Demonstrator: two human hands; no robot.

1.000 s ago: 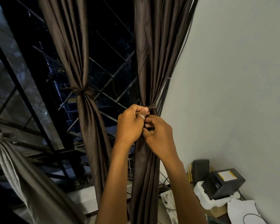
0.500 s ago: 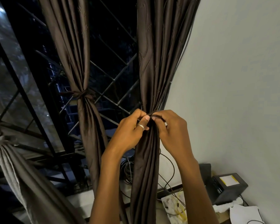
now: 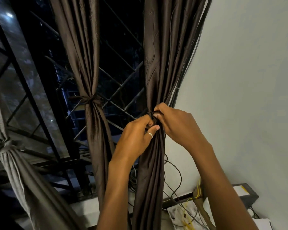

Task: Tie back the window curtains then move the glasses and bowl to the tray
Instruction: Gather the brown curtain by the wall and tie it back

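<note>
Head view: hands at the brown curtain point(image 3: 156, 63) beside the wall.
Left hand point(image 3: 136, 138) and right hand point(image 3: 178, 125) both pinch its gathered folds.

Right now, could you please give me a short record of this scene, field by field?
Right curtain: dark brown, bunched at mid-height, both hands on the bunch.
Left hand: grips the bunched fabric; ring on one finger.
Right hand: pinches the fabric at the same spot.
Middle curtain: dark brown, already tied with a band.
Grey curtain: far left, also tied.
Below: loose cables by the wall.
</note>
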